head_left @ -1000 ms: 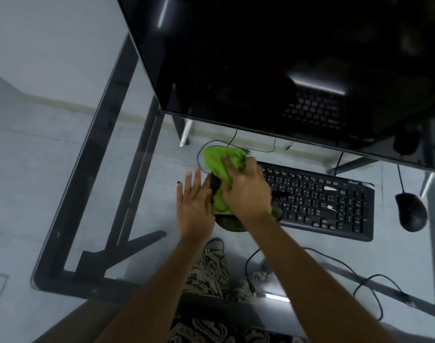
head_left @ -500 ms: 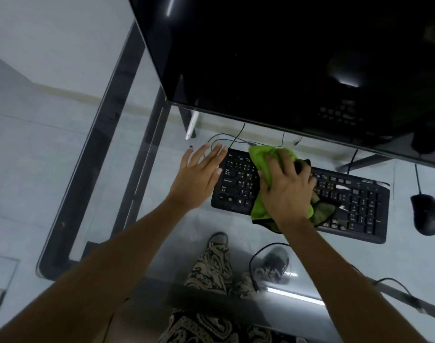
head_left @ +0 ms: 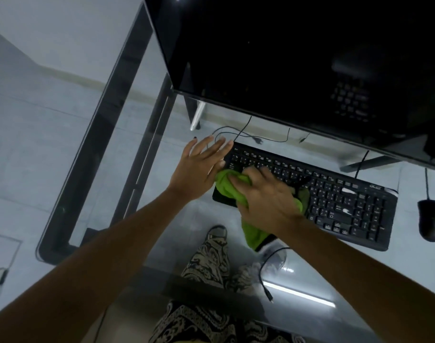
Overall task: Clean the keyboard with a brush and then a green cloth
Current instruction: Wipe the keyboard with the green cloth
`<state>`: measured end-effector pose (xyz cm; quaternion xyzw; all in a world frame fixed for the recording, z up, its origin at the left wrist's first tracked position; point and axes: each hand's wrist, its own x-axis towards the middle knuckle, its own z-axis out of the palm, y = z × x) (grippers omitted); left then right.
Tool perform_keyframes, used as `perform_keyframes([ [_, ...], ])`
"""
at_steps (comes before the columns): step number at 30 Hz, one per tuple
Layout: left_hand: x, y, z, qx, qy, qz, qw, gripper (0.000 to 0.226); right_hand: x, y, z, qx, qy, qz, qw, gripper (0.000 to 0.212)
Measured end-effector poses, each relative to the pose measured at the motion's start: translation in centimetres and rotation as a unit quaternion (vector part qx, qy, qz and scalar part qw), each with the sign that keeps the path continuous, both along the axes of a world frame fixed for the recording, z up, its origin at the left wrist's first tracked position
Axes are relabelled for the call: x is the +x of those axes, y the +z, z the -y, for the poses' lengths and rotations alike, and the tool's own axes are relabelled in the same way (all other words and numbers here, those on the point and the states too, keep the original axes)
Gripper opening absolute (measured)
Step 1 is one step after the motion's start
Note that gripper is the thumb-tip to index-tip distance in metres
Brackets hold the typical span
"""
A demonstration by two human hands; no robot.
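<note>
Wiping: the right hand (head_left: 268,196) presses a bunched green cloth (head_left: 232,188) onto the left part of the black keyboard (head_left: 347,206), so the cloth stage looks under way.
Right grip: fingers curled over the cloth and holding it against the keys; a loose tail of it hangs off the near edge of the keyboard.
Left hand (head_left: 199,169): flat and spread, holding nothing, its fingertips at the keyboard's far left corner, apparently steadying it.
Keyboard position: lying on the glass desk (head_left: 92,134), under the lower edge of a dark monitor (head_left: 285,58), with a black mouse (head_left: 431,220) just off its right end.
Brush: none to be seen anywhere in view, which suggests the brushing is finished, though that cannot be confirmed.
Done, by judgement: the first tool seems set aside; the cloth is at work on the left keys.
Left, by judgement: the middle and right key blocks, including the number pad, lie uncovered and probably need a pass.
Cleanliness: too dim and blurred to tell how much dust remains.
Clutter: thin cables (head_left: 248,137) trail behind the keyboard, clear of the wiping hand.
</note>
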<state>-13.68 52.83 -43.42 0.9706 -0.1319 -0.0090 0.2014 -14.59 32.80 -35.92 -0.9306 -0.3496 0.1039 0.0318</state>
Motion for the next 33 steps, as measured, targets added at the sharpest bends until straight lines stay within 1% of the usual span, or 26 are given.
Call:
perform_keyframes([
  [2, 0.1, 0.0, -0.2, 0.002, -0.002, -0.001, 1.0, 0.046, -0.4, 0.2, -1.6, -0.005, -0.041, -0.011, 0.999, 0.047],
  [6, 0.2, 0.2, 0.0, 0.019, -0.001, -0.014, 1.0, 0.047, -1.3, 0.6, -0.4, 0.009, 0.011, -0.031, 0.999, 0.042],
  [10, 0.3, 0.2, 0.1, 0.027, -0.012, -0.015, 0.999, 0.048, 0.0, 0.5, -0.8, 0.007, -0.007, -0.01, 1.0, 0.037],
  [12, 0.3, 0.1, 0.3, 0.018, -0.013, -0.016, 1.0, 0.048, -0.7, 0.1, -0.6, 0.007, 0.033, -0.001, 0.999, 0.039],
  [14, 0.3, 0.1, 0.3, 0.011, -0.012, -0.013, 1.0, 0.048, -1.1, -0.3, 1.9, 0.003, 0.096, 0.001, 0.995, 0.042],
  [16, 0.2, 0.0, 0.0, 0.017, -0.008, -0.014, 1.0, 0.048, -0.4, -0.2, 5.5, -0.007, 0.132, -0.004, 0.991, 0.045],
  [18, 0.2, 0.1, 0.0, 0.034, -0.005, -0.018, 0.999, 0.049, 0.7, 0.1, 8.3, -0.014, 0.128, 0.002, 0.992, 0.047],
  [20, 0.3, 0.3, 0.2, 0.045, -0.007, -0.024, 0.999, 0.049, 1.3, 0.2, 9.1, -0.017, 0.123, 0.012, 0.992, 0.048],
  [23, 0.4, 0.3, 0.5, 0.048, -0.01, -0.027, 0.998, 0.05, 1.1, -0.7, 5.8, 0.019, 0.125, 0.04, 0.991, 0.046],
  [26, 0.2, 0.5, 0.3, 0.043, -0.017, -0.031, 0.998, 0.055, 0.4, -1.4, 1.3, 0.059, 0.103, 0.032, 0.992, 0.04],
  [28, 0.2, 0.6, 0.3, 0.038, -0.019, -0.036, 0.998, 0.058, 0.4, -1.4, 1.1, 0.067, 0.105, 0.025, 0.992, 0.04],
  [31, 0.4, 0.8, 0.2, 0.041, -0.023, -0.045, 0.998, 0.057, 1.0, -1.2, 5.5, 0.052, 0.149, 0.035, 0.987, 0.043],
  [33, 0.4, 0.7, 0.0, 0.053, -0.025, -0.051, 0.997, 0.056, 1.7, -0.8, 9.5, 0.038, 0.155, 0.041, 0.986, 0.044],
])
